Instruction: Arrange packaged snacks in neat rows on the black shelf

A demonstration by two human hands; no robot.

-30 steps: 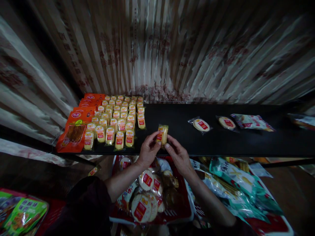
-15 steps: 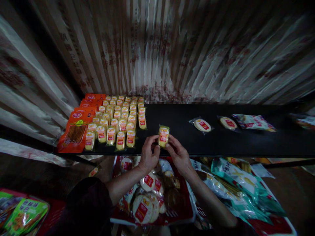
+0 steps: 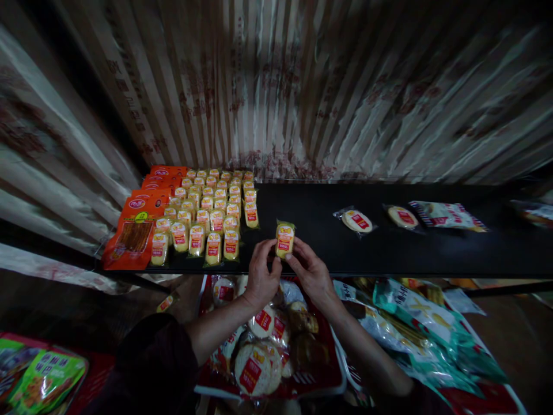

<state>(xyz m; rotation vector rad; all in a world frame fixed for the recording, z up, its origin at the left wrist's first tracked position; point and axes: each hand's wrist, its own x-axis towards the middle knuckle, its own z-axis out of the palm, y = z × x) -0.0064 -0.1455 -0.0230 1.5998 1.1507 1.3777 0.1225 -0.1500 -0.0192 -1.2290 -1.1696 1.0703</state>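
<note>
Both my hands pinch one small yellow snack packet with a red label, held upright over the front edge of a black shelf. My left hand grips its lower left side. My right hand grips its lower right side. To the left on the shelf lie several rows of the same yellow packets. Below my hands is a red basket holding round wrapped cakes with red labels.
Orange packets are stacked at the shelf's left end. Two round wrapped cakes and a striped packet lie on the shelf to the right. Green and teal bags are piled low right; green bags low left. A striped curtain hangs behind.
The packet has turned from tilted to upright with its label facing me, and both hands have shifted slightly on it. Nothing on the shelf has moved.
</note>
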